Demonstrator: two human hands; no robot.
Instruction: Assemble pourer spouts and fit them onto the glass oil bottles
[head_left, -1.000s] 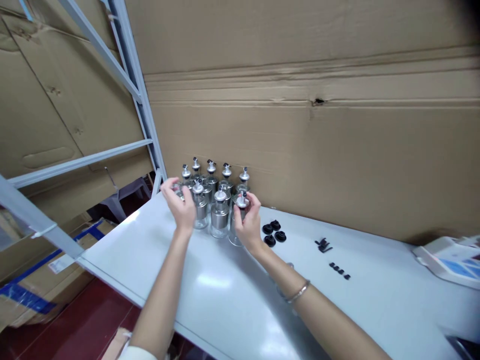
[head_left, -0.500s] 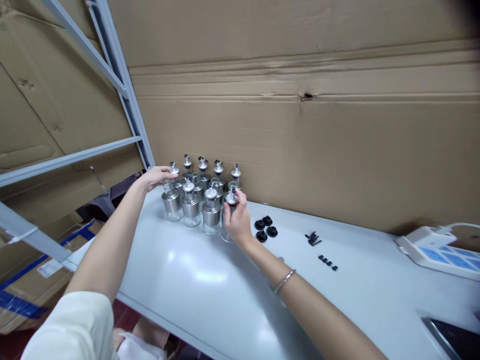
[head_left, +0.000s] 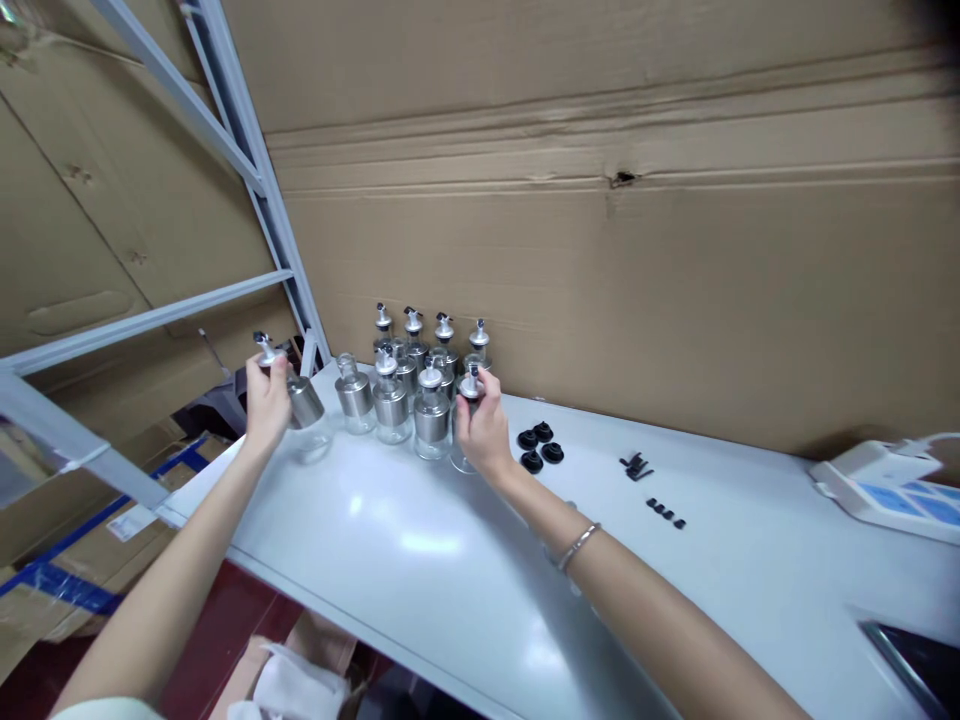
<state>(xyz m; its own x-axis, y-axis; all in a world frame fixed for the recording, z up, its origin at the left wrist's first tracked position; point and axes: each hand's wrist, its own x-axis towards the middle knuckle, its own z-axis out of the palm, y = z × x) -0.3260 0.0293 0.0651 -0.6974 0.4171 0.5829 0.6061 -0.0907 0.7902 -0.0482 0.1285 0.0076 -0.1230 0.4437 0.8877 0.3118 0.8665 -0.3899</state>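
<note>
My left hand (head_left: 268, 402) is closed round the neck of an oil bottle (head_left: 306, 404) with a steel band and a pourer top. This bottle leans, apart from the group, at the table's left end. My right hand (head_left: 484, 425) grips the top of another oil bottle (head_left: 471, 388) at the right of the front row, and covers much of it. Between the hands stand several like bottles in rows. One glass bottle (head_left: 354, 395) at the left of the group has no pourer, while its neighbour (head_left: 391, 398) carries one.
Several round black stoppers (head_left: 532, 461) lie right of the bottles. Farther right are small black levers (head_left: 636, 466) and tiny black caps (head_left: 665, 513). A white power strip (head_left: 892, 500) and a dark-screened device (head_left: 919, 660) are at the right. Cardboard (head_left: 600, 300) backs the table; a metal frame (head_left: 281, 215) rises left.
My left hand has brought a pourer-topped bottle out of the group, leftward and nearer to me. My right hand keeps its hold on the front-right bottle. The view has shifted slightly.
</note>
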